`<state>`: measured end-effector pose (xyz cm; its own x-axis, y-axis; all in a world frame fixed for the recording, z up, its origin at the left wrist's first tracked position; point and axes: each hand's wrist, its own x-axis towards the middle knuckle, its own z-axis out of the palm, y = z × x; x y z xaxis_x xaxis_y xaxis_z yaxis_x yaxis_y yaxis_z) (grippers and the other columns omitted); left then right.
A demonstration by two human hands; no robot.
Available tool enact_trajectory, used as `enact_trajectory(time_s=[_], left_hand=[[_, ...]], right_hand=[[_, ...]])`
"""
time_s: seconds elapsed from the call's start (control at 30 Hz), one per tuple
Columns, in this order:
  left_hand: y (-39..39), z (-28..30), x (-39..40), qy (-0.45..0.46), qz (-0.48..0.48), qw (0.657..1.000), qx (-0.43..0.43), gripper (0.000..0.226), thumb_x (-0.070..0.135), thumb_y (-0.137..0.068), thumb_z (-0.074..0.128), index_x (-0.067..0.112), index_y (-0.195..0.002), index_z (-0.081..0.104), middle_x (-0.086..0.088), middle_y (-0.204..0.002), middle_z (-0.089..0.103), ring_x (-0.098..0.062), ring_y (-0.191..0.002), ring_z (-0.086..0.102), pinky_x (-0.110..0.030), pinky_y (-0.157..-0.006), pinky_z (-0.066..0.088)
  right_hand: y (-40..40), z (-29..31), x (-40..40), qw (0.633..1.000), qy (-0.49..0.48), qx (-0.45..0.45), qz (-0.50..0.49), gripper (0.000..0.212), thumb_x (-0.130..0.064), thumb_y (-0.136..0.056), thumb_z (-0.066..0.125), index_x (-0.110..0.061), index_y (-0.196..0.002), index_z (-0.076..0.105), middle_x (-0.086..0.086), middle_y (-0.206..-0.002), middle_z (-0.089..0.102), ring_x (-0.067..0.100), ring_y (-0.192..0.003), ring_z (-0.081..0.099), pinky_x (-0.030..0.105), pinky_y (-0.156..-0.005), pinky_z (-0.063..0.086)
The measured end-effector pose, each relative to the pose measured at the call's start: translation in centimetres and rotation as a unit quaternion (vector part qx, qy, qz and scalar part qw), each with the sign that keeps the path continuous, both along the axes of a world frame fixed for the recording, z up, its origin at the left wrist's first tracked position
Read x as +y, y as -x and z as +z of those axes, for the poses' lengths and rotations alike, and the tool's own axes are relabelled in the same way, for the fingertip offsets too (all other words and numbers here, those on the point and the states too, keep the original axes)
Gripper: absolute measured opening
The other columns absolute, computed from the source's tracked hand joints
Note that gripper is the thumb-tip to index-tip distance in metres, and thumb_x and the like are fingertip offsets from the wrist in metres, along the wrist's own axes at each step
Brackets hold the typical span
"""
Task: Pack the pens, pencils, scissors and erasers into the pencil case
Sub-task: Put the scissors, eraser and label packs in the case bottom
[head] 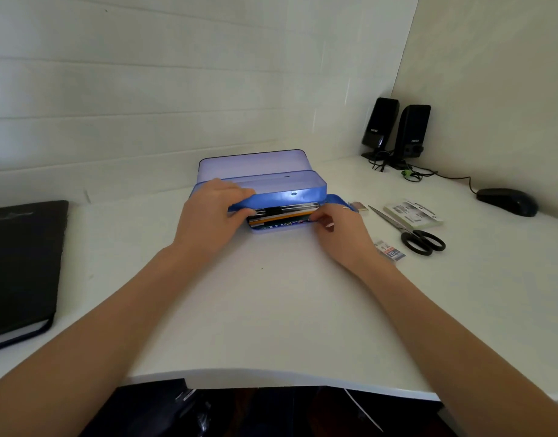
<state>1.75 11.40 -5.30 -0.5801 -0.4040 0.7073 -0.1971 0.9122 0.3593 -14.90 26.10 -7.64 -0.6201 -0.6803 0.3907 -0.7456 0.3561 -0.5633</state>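
A translucent blue pencil case point(299, 181) stands in the middle of the white desk with its lid up and an inner tray raised. My left hand point(208, 212) grips the left end of that tray. Pens and a yellow pencil point(284, 214) lie in the bottom compartment. My right hand point(337, 228) pinches their right ends at the case's front right corner. Black-handled scissors point(410, 230) lie on the desk right of the case. A small eraser point(361, 206) sits just beyond my right hand. A small lead refill box point(391, 250) lies near my right wrist.
A white packet with printed labels point(413, 214) lies behind the scissors. Two black speakers point(397, 130) with cables stand in the back right corner, a black mouse point(508, 200) beside them. A black notebook point(19, 266) lies at the left edge.
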Motion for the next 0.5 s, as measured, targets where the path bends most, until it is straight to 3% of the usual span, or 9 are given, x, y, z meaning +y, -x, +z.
enact_trajectory(time_s=[0.07,0.13,0.2,0.27,0.37,0.43,0.5], left_hand=[[0.0,-0.1,0.0,0.001,-0.003,1.0,-0.001,0.025,0.012,-0.08,0.07,0.012,-0.105,0.072,-0.006,-0.097,0.071,-0.028,-0.098,0.06,-0.034,-0.077,0.045],[0.0,-0.1,0.0,-0.005,-0.01,1.0,0.005,0.025,0.014,-0.079,0.07,0.013,-0.104,0.072,-0.004,-0.098,0.071,-0.023,-0.099,0.058,-0.034,-0.078,0.046],[0.1,-0.2,0.3,-0.004,-0.034,0.999,0.009,0.026,0.02,-0.078,0.069,0.015,-0.103,0.073,-0.002,-0.097,0.071,-0.012,-0.097,0.053,-0.035,-0.078,0.048],[0.2,-0.4,0.8,0.019,-0.076,0.997,-0.004,0.027,0.024,-0.076,0.07,0.015,-0.101,0.073,0.001,-0.092,0.071,-0.007,-0.091,0.05,-0.031,-0.074,0.05],[0.5,-0.6,1.9,0.05,-0.133,0.989,-0.031,0.026,0.034,-0.076,0.067,0.016,-0.094,0.075,0.004,-0.085,0.072,-0.007,-0.083,0.053,-0.028,-0.067,0.051],[0.4,-0.3,2.3,0.045,-0.134,0.99,-0.022,0.032,0.046,-0.076,0.062,0.016,-0.079,0.076,0.005,-0.074,0.07,-0.007,-0.075,0.053,-0.022,-0.063,0.047],[0.1,0.4,2.3,-0.017,-0.125,0.992,0.014,0.039,0.048,-0.078,0.058,0.015,-0.064,0.071,0.003,-0.064,0.066,-0.011,-0.069,0.052,-0.022,-0.06,0.041]], right_hand=[[0.0,0.3,0.1,0.999,0.035,-0.021,-0.009,0.022,-0.003,-0.088,0.049,-0.011,-0.1,0.066,0.007,-0.097,0.069,0.018,-0.081,0.06,0.019,-0.078,0.047],[0.0,1.2,0.4,0.984,0.114,-0.135,-0.02,0.015,-0.013,-0.093,0.047,-0.012,-0.099,0.061,0.008,-0.091,0.068,0.019,-0.076,0.063,0.022,-0.073,0.051],[-0.1,2.3,0.7,0.928,0.201,-0.312,-0.016,0.023,-0.029,-0.098,0.042,-0.012,-0.102,0.056,0.013,-0.092,0.068,0.023,-0.072,0.068,0.03,-0.064,0.056],[0.1,3.3,1.3,0.867,0.242,-0.436,-0.009,0.038,-0.046,-0.098,0.036,-0.015,-0.106,0.056,0.01,-0.099,0.068,0.023,-0.075,0.069,0.031,-0.058,0.057],[0.6,3.7,2.0,0.826,0.267,-0.496,-0.006,0.029,-0.042,-0.095,0.045,-0.018,-0.1,0.06,0.004,-0.098,0.067,0.018,-0.083,0.065,0.028,-0.058,0.056],[1.0,3.5,2.2,0.833,0.254,-0.492,0.004,0.024,-0.026,-0.091,0.052,-0.013,-0.108,0.063,0.006,-0.103,0.064,0.021,-0.087,0.061,0.028,-0.059,0.056],[0.9,3.2,2.1,0.845,0.237,-0.48,0.009,0.029,-0.02,-0.089,0.055,-0.009,-0.115,0.063,0.008,-0.105,0.064,0.023,-0.09,0.06,0.03,-0.063,0.054]])
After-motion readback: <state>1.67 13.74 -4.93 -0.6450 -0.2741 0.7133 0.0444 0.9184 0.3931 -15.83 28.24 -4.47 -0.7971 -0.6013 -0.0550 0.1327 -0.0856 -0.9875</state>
